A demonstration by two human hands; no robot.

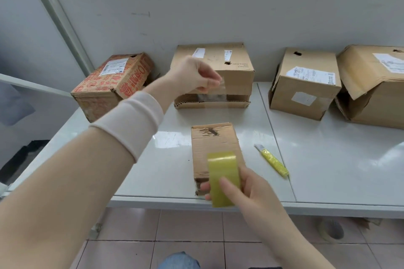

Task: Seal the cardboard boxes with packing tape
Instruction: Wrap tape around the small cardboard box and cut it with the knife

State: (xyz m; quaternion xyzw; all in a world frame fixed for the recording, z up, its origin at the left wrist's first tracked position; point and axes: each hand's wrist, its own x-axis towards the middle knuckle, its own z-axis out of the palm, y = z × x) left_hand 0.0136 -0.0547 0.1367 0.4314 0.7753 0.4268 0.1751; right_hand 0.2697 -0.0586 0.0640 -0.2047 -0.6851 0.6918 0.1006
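Nearest, the right hand (251, 190) is gripping the yellowish tape roll (223, 177), fingers curled round it, above the small cardboard box (215, 144) lying near the front edge of the white table (328, 159). Farther off, the left hand (196, 76) is pinching the clear tape strip (219, 86). A yellow knife (272, 160) is lying just right of the box. Four larger boxes (218, 65) are sitting along the white wall (218, 11).

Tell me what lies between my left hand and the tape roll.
In the head view, a clear strip of packing tape stretches from the left hand to the tape roll, passing over the small cardboard box.
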